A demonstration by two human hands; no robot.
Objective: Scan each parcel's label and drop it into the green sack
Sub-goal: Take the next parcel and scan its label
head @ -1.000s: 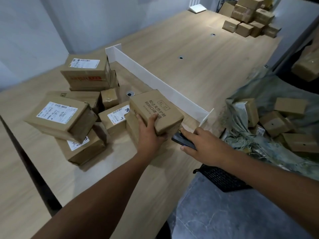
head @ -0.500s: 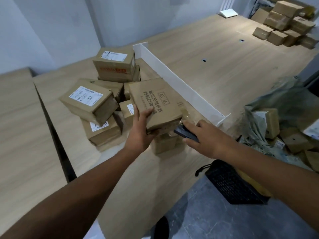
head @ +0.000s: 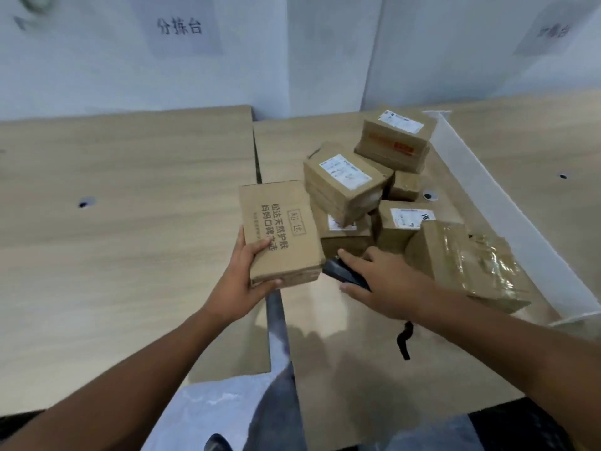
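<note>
shifted since half a second ago: held parcel (head: 279, 236) carried left off the heap, now raised over the seam between two tabletops; view swung left with it.

item 1, held parcel: flat rectangular carton, plain brown cardboard, dark printed characters and a small boxed stamp on the upper face, near end tilted down. it sits in the left hand (head: 239, 284) at its near left corner; thumb (head: 260, 248) lies flat on the printed face, fingers (head: 274, 283) curl up from beneath the near edge, gripping firmly.

item 2, right hand (head: 387, 284): just right of the parcel's near corner, curled round a black handheld scanner (head: 343, 275), forefinger stretched along its top, thumb beneath. scanner nose almost meets the carton's corner; contact cannot be told. black strap (head: 405, 340) hangs under the wrist.

item 3, heap of parcels (head: 344, 177): brown cartons stacked unevenly beyond both hands, several with white labels upward.

item 4, taped parcel (head: 468, 255): glossy, wrinkled clear tape over cardboard, right of the scanner hand.

item 5, white divider (head: 507, 206): thin upright board, right of the heap.

item 6, table (head: 130, 255): pale wood grain, matte.
</note>
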